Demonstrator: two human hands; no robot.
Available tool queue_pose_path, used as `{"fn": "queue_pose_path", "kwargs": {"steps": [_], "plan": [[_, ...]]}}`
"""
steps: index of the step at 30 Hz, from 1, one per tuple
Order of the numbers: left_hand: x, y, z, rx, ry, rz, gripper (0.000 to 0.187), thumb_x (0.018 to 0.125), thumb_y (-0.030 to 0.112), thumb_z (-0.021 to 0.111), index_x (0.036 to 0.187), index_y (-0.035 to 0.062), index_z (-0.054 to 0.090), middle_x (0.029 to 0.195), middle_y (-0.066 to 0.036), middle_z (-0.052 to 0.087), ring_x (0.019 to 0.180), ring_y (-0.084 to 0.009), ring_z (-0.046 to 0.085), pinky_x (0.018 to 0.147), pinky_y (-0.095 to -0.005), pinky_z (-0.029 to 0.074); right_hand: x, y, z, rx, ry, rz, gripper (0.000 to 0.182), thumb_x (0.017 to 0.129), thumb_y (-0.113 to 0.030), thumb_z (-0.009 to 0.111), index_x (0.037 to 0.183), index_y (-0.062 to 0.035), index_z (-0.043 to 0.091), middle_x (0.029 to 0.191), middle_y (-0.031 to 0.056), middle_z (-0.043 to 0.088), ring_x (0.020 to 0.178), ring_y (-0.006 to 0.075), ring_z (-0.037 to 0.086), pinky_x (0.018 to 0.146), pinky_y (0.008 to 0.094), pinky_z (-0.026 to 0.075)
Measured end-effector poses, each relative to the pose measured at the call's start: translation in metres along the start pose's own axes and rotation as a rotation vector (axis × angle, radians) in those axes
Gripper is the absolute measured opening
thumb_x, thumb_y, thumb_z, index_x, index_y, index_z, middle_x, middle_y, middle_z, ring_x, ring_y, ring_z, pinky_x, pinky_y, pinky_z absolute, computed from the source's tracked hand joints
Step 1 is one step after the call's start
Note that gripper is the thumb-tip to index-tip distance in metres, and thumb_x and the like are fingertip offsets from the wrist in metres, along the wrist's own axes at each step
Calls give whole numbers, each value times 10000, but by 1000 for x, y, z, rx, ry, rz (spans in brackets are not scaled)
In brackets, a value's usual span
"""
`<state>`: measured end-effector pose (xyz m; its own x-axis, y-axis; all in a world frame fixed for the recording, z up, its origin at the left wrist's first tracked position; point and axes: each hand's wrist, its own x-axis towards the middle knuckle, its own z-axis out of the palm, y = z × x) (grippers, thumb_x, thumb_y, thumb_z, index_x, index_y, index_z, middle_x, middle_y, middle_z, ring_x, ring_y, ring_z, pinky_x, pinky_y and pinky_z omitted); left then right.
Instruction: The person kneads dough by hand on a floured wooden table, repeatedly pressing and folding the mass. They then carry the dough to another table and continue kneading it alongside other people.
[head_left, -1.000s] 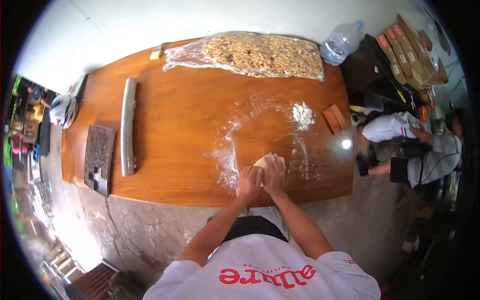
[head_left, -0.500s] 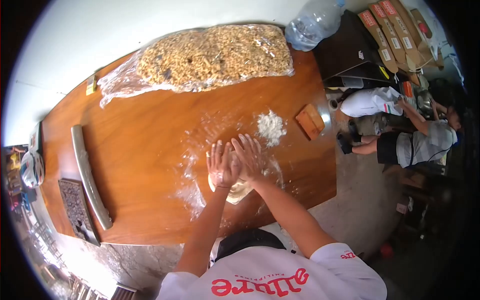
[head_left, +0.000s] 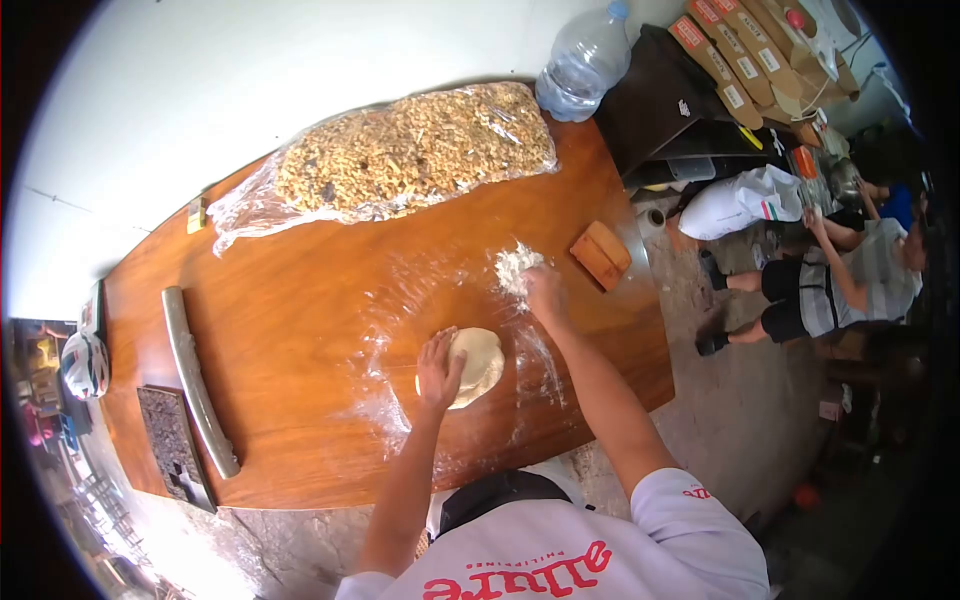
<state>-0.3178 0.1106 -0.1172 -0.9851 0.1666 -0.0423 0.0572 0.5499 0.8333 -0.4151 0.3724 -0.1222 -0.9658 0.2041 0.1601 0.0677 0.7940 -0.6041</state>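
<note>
A rounded lump of pale dough [head_left: 478, 362] lies on the wooden table, with a seam or fold along its lower right side. My left hand [head_left: 440, 370] rests against the dough's left side, fingers stretched out and the thumb on top. Farther up and to the right, my right hand [head_left: 546, 296] is at a small heap of white flour [head_left: 514, 266]. Its fingers are curled together at the heap's edge, and the fingertips are partly hidden. Flour is smeared across the wood around the dough.
Along the wall lies a clear plastic bag of brownish bits [head_left: 420, 150], beside a large water bottle [head_left: 585, 65]. A brown block [head_left: 600, 256] sits right of the flour. At left are a grey tube [head_left: 198, 385] and a dark framed panel [head_left: 175, 445]. A person [head_left: 850, 275] is at far right.
Both hands were pressing together on the dough. My right hand has left it and moved up and right to the flour; my left hand has stayed at the dough. The view has shifted slightly.
</note>
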Motion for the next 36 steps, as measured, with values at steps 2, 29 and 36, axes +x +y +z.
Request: {"fn": "queue_pose_path", "kwargs": {"steps": [2,29,36], "plan": [[-16,19,-3,7,6,-25,565,902,338,626,1375,41,545,1384,-197,552,1315,-391,471,1122,-498,329,14,-2,-13,-60,30,-14,103,880,-17,611,916,-22,707,821,171,663,783,350,665,723,405,528],[-183,30,14,87,-101,122,571,990,315,518,1499,76,417,1564,-192,361,1472,-378,299,1194,-531,220,-229,-85,4,348,-43,-10,408,982,-210,516,1330,-6,576,1303,251,579,1292,400,508,1106,493,381],[-134,4,37,175,206,123,594,987,383,374,1468,44,456,1554,-198,385,1466,-424,287,1201,-596,98,-229,-108,34,-208,-63,-162,511,992,-348,445,1448,-119,450,1515,182,388,1444,394,309,1187,551,238]]}}
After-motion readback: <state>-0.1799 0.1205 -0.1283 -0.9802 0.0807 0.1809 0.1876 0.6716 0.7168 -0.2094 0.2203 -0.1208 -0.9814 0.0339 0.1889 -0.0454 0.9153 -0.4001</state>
